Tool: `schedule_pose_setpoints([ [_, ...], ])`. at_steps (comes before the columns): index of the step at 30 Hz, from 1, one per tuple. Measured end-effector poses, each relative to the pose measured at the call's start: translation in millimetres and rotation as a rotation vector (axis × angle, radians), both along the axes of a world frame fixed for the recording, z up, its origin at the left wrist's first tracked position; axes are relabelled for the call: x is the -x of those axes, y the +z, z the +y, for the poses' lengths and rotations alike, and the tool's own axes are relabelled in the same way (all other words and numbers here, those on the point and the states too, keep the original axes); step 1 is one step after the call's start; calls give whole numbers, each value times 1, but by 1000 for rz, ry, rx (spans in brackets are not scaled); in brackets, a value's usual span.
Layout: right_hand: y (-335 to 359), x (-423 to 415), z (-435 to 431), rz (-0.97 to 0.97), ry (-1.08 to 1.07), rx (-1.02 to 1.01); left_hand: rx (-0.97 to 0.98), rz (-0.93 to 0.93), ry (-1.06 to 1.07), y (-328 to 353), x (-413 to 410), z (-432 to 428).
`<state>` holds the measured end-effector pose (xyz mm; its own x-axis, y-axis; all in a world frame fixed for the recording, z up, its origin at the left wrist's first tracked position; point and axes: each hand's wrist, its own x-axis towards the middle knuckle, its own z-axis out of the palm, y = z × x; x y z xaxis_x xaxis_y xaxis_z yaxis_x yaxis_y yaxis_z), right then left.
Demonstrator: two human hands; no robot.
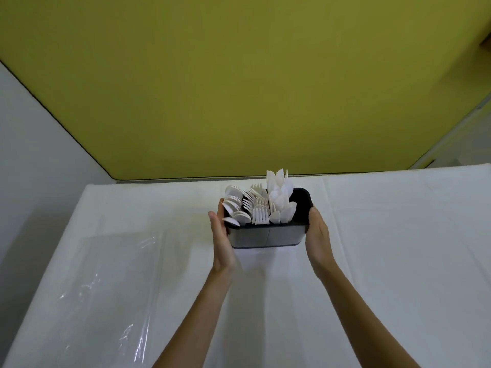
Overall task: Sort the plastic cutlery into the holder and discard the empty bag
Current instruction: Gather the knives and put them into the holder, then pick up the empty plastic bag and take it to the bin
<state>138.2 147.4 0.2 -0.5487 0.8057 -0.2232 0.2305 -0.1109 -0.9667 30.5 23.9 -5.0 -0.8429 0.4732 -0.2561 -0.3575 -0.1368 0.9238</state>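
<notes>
A grey holder [268, 236] with a black rim stands mid-table on the white cloth. White plastic spoons [235, 205] fill its left part, forks [257, 205] the middle, knives [280, 197] the right. My left hand [220, 240] presses flat against the holder's left end. Against its right end lies my right hand [318, 235]. Both hands grip the holder between them. A clear empty plastic bag [111, 296] lies flat on the table at the left, apart from the hands.
The table [398, 261] is covered with a white cloth and ends at a yellow-green wall [239, 88] behind the holder. A grey floor or wall strip [26, 155] runs along the table's left side.
</notes>
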Motion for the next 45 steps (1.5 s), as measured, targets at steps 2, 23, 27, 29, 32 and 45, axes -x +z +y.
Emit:
schedule_pose_setpoints([
  [2,-2,2,0,10,-12,8,1,-4,20,1,0,1],
  [23,-27,-64,-73,-147,223,-165,229,54,429,-4,-64,-136],
  [27,-29,-47,-112,-149,462,-164,397,121,596,-2,-59,-190],
  [29,-30,-35,-135,-162,581,-160,524,161,638,-5,-51,-217],
  [32,-33,-12,-167,-188,700,-116,814,202,567,-16,-27,-251],
  [45,-52,94,-279,-361,371,254,1459,345,143,-45,58,-316],
])
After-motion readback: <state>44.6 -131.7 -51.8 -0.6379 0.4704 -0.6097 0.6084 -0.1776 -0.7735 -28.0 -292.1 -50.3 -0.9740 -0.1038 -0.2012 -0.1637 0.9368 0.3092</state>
